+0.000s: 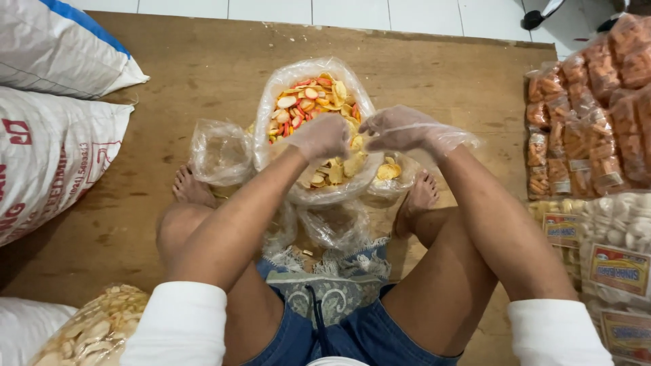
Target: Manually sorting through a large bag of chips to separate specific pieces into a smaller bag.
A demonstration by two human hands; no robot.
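Observation:
A big clear plastic bag [274, 95] of red, orange and yellow crackers [313, 100] lies open on the wooden board between my bare feet. My left hand [319, 135], in a thin clear glove, is closed over a handful of yellow crackers at the bag's mouth. My right hand [401, 127], also gloved, hovers just right of it with bent fingers near the bag's rim. A small clear bag [388, 175] with a few crackers in it sits under my right hand, by my right foot. Another small, empty bag [218, 150] lies left of the big bag.
Two white woven sacks [47, 102] lie at the left. Stacked packets of orange snacks [590, 115] and labelled packs of white crackers [620, 237] fill the right side. A bag of pale crackers [95, 329] sits at bottom left. More empty clear bags [336, 227] lie before my lap.

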